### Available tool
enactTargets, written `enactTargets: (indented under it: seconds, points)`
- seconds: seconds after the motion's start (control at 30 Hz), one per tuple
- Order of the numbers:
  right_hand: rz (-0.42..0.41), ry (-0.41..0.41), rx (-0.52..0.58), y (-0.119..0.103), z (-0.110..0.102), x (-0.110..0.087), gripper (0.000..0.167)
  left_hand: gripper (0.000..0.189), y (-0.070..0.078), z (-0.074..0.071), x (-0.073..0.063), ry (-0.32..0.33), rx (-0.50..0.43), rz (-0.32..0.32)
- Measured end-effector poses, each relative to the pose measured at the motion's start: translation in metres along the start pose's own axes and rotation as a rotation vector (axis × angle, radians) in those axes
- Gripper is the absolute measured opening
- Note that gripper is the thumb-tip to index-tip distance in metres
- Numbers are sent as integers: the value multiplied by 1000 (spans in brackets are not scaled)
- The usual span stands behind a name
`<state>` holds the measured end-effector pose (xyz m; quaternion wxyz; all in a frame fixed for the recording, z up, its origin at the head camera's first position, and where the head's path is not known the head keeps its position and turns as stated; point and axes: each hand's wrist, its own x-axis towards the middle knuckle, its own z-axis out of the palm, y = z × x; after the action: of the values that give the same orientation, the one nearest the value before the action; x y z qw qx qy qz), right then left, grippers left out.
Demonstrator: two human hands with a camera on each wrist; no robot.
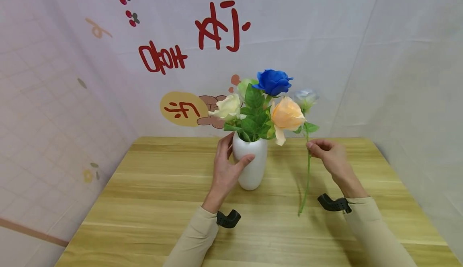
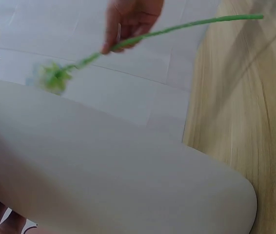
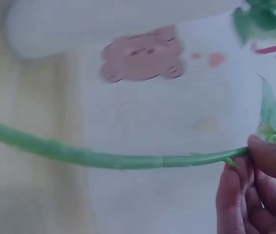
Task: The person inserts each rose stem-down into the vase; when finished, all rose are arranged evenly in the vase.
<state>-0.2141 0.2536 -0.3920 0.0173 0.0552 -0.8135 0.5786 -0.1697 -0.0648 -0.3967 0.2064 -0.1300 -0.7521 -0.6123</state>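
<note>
Around the left side of a white vase (image 1: 254,169), my left hand (image 1: 225,174) has its thumb across the front and its fingers behind. Out of the vase rise a blue rose (image 1: 273,83), a peach rose (image 1: 288,114), a cream rose (image 1: 228,107) and a pale green bloom (image 1: 246,87) among green leaves (image 1: 254,97). To the right of the vase, my right hand (image 1: 335,161) pinches the green stem of a pale bluish-white artificial flower (image 1: 306,98) between thumb and fingertips. Its bloom is up and its long stem (image 3: 123,162) hangs down over the table, outside the vase.
The vase stands on a wood-grain table (image 1: 152,190). Behind the table hangs a whitish cloth (image 1: 307,29) with red characters and a cartoon print. A black band mount (image 1: 228,219) is on the left wrist and another black mount (image 1: 332,203) on the right.
</note>
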Motion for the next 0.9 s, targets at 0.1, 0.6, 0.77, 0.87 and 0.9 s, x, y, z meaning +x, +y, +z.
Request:
enactTargets:
  seconds: [0.1, 0.6, 0.77, 0.87, 0.9]
  points:
    - [-38, 81, 132, -20, -6, -9, 33, 86, -1, -1, -1, -3, 4, -1]
    - [-496, 325, 988, -148, -15, -45, 9, 87, 0, -6, -2, -10, 14, -9]
    - [-591, 350, 1014, -174, -2, -49, 12, 85, -1, -7, -2, -15, 0, -12]
    - [-636, 368, 1009, -186, 7, -49, 13, 85, -1, -6, -2, -21, -6, -12]
    - [-646, 371, 1005, -189, 10, -48, 13, 85, -2, -6, -2, -19, -4, -13]
